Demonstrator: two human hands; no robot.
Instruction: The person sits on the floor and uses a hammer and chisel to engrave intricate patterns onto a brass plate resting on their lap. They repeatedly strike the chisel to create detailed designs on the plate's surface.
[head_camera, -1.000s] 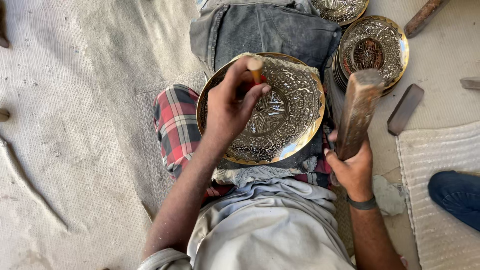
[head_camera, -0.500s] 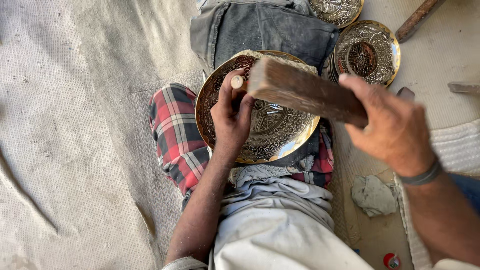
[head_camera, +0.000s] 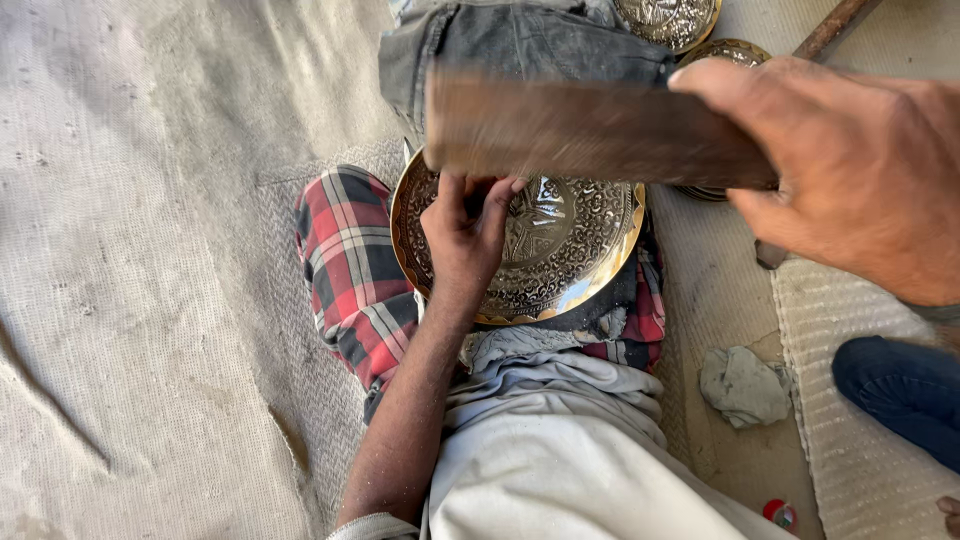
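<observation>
1. Currently, the left hand (head_camera: 465, 235) grips a small punch, mostly hidden, against the engraved brass plate (head_camera: 560, 250) resting on the lap at frame centre.
2. The right hand (head_camera: 850, 170) is clenched round a wooden mallet (head_camera: 580, 130), blurred across the upper frame.
3. Risk, as judged: the mallet hangs directly above the left fingers; an off-line blow could hit them or skid the punch across the engraving.
4. Compared with half a second earlier, the mallet sits higher and nearer the camera; the plate is unmoved.
</observation>
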